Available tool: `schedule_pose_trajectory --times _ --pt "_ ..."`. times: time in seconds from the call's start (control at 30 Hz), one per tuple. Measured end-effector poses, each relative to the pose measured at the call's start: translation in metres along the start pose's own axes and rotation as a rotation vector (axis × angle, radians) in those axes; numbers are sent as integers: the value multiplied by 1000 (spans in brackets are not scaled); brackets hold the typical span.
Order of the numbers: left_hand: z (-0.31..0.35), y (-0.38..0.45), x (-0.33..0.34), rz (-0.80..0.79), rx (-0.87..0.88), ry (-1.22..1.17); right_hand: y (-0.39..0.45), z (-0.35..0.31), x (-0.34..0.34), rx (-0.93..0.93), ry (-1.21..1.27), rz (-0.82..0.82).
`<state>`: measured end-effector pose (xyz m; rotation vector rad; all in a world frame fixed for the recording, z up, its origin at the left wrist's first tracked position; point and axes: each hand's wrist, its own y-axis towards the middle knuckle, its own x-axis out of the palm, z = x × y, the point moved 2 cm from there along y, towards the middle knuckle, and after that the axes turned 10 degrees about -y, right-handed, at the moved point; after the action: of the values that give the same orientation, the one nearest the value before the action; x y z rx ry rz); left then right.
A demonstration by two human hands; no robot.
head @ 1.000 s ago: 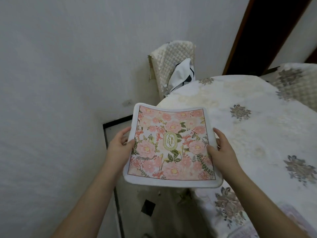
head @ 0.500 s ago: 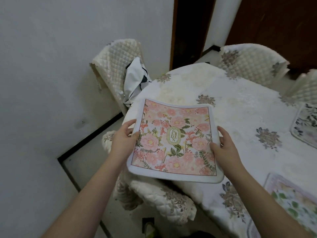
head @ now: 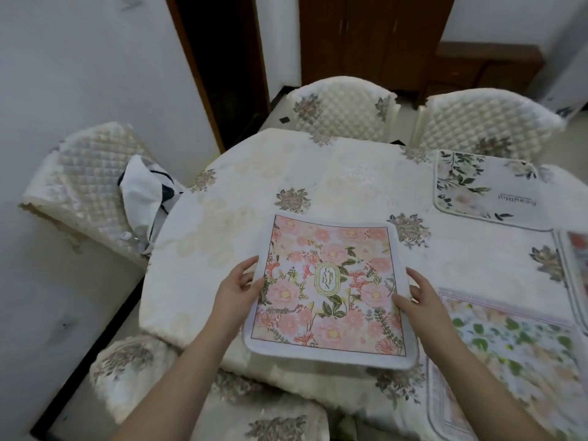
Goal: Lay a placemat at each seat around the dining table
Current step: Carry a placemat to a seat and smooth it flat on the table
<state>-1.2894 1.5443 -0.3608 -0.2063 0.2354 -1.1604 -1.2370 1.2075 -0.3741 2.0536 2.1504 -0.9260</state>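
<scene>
1. White walls [head: 79,58] fill the left side and upper right of the frame.
2. A dark open doorway [head: 219,58] with a brown frame stands at upper left of centre.
3. A brown wooden cabinet [head: 366,36] occupies the top centre, with a lower wooden unit [head: 483,68] to its right.
4. Pale floor [head: 63,313] with a dark skirting line shows at lower left.
5. Quilted cream chairs [head: 343,113] ring the scene.

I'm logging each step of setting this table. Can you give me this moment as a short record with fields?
held item: pink floral placemat, over the table's near edge
left hand: grips its left edge
right hand: grips its right edge
already laid: leaf-print placemat far right; green-and-peach placemat near right; a third, cut off at the right edge
surface: table with cream floral tablecloth
seats: quilted chairs around it
</scene>
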Motion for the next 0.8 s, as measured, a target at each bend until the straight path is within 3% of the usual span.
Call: schedule_pose_trajectory --times 0.4,0.8 --pt "-34 46 46 -62 -171 6 22 40 -11 97 78 77" --pt "-83 72 6 -229 -241 43 -18 67 50 189 54 208"
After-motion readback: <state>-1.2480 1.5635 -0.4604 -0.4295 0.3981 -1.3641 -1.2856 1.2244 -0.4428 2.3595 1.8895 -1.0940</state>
